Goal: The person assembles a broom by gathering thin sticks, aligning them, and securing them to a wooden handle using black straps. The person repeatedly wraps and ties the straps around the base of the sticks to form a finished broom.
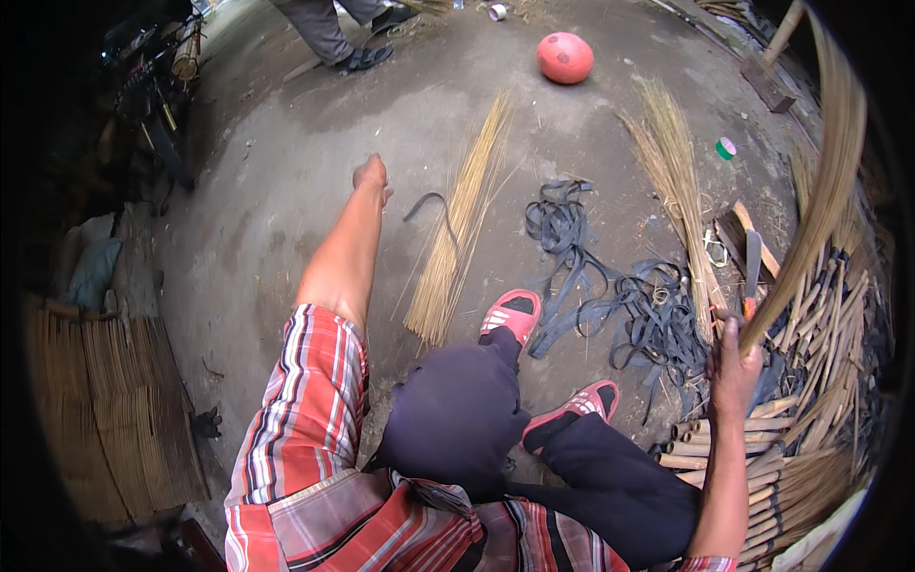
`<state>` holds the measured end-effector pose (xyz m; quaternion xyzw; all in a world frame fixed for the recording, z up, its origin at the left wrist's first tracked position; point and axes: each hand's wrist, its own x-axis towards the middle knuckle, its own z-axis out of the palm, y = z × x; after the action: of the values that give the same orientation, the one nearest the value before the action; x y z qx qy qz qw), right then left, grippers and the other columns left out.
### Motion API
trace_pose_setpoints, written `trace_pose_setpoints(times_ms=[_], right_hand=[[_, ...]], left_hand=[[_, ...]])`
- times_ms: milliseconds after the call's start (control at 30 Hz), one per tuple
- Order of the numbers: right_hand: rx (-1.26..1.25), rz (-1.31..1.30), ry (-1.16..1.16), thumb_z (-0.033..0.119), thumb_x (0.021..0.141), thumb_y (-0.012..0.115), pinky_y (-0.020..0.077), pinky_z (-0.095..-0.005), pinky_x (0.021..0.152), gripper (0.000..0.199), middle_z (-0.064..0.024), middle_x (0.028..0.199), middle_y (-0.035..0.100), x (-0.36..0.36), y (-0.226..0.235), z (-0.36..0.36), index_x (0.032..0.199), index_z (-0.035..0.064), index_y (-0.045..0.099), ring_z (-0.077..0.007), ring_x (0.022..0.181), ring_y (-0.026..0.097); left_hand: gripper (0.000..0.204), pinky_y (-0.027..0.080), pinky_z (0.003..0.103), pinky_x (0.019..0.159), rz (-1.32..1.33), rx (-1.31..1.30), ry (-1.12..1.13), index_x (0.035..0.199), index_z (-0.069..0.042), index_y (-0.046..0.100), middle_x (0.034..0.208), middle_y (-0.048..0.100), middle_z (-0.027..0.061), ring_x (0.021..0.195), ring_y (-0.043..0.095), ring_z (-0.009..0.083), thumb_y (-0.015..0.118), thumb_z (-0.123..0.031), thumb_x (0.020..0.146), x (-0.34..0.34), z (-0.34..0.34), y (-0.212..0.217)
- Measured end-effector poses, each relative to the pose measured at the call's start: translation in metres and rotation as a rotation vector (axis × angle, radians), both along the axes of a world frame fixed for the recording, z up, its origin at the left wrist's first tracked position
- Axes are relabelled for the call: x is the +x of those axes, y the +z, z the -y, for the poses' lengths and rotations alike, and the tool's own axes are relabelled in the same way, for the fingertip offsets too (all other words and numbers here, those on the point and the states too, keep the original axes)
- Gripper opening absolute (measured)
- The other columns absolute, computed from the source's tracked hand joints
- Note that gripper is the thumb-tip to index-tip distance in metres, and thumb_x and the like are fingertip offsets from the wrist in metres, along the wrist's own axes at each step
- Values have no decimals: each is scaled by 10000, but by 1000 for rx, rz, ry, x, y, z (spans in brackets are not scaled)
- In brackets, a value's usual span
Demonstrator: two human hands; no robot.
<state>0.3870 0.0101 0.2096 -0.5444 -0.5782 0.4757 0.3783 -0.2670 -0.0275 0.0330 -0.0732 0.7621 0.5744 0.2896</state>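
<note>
Right hand [732,367] gripped straw bundle [827,181]; left hand [371,175] loosely closed, empty, near strap [431,203]; black straps [629,305], red ball [564,57], green tape roll [726,148] lay on floor [267,210]

The person is wearing a short-sleeved plaid shirt [315,448] in red, white and grey checks, dark navy trousers [457,419], and red slip-on sandals [512,315] with white stripes and black insoles; both forearms are showing bare.
</note>
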Motion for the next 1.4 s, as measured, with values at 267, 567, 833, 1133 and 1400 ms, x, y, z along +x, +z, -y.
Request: trace_pose_setpoints(times_ms=[267,567,833,1133,1400], right_hand=[[-141,142,-226,350,1113,581,237,-243,468,329,90,632,336,24,11,-8,1225,51,659,-25,514,313],[-124,191,-169,337,1122,568,235,-239,454,317,91,630,333,22,-6,-16,1239,54,651,-26,504,306],[-51,222,-124,328,1123,563,251,-240,472,307,87,627,358,20,10,-15,1240,56,646,-32,510,326],[149,195,-313,358,1099,610,271,-239,513,362,103,668,356,17,67,4,1257,42,691,-29,558,348],[131,123,-277,367,1101,602,264,-221,490,358,113,653,366,13,91,29,1232,47,696,-16,529,340]], left_hand=[[461,536,493,1013,-580,-718,-690,1112,-64,802,1217,731,241,1153,705,403,493,-397,1033,34,79,-131],[570,550,494,972,-484,-856,-822,1166,-33,716,1166,753,238,1129,717,408,733,-535,895,159,28,-134],[326,566,463,924,-426,-581,-688,1100,-38,728,1065,769,210,1055,744,340,624,-316,967,137,31,-187],[292,555,308,740,-318,174,-783,1157,8,693,874,746,78,810,709,131,628,-248,1033,182,-15,-93],[671,526,367,1011,-371,248,-1474,1401,71,599,1201,731,207,1143,684,253,687,-465,1007,298,-46,35]])
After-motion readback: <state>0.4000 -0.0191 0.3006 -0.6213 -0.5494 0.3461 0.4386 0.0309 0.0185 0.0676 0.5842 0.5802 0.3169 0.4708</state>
